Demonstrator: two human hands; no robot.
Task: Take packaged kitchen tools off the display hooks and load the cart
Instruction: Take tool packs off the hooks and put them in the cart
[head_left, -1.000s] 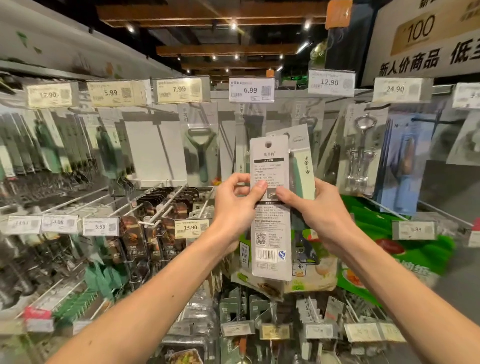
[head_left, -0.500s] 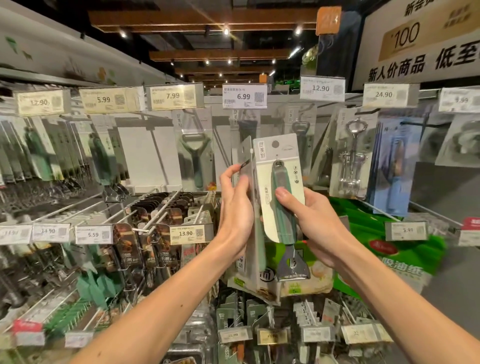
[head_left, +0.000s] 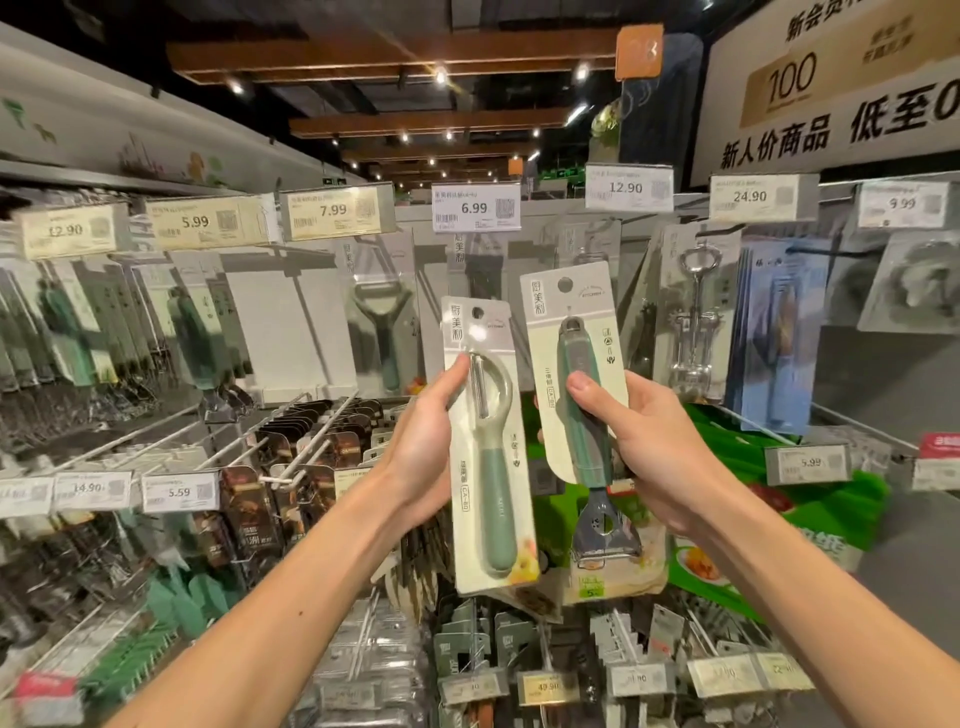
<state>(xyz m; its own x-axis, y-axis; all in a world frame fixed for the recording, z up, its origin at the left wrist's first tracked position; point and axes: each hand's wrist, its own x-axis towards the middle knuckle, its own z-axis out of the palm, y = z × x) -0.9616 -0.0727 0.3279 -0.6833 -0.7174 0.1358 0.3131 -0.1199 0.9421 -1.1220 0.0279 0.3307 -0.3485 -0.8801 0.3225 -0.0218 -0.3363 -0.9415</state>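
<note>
Two carded peelers, fronts to camera, nearly upright, side by side, apart. Left pack (head_left: 488, 467): green-handled swivel peeler, blade up. Right pack (head_left: 571, 338), higher: green Y-peeler, blade down.

The bare left forearm (head_left: 291, 597) and right forearm (head_left: 810, 597) rise from the lower corners and converge toward the middle, holding the 2 hands up side by side and apart. The left hand (head_left: 423, 447) pinches the left peeler pack (head_left: 491, 467) at its edge, thumb pressed on the front, fingers hidden behind. The right hand (head_left: 662, 447) grips the right peeler pack (head_left: 574, 332), thumb laid across the front, fingers curled behind it.
</note>
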